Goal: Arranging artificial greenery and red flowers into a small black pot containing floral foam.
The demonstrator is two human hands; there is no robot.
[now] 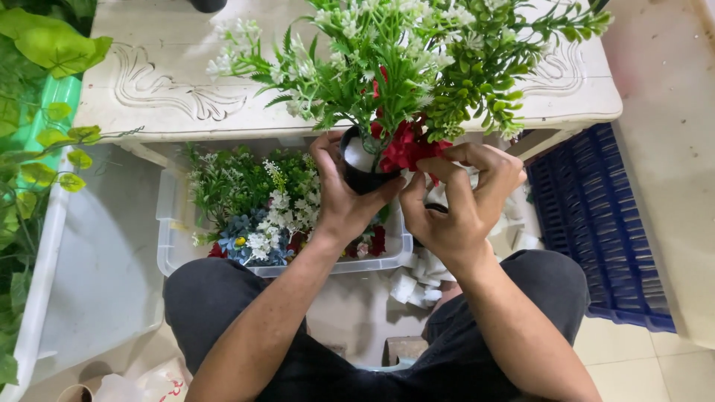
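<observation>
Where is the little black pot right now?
In the head view, the black pot sits centre frame, held in the left hand, just in front of the white table and above the clear bin.

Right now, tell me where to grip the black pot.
Grip the black pot by its round side wall, coming from the left, as the left hand wraps it. Stems fill the top, and the right hand works the red flowers.

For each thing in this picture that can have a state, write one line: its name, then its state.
Black pot: held, filled with green sprigs.
Left hand: gripping the pot.
Right hand: pinching red flowers.
Clear bin: open, holding loose flowers.
Blue crate: lying on the floor.
</observation>
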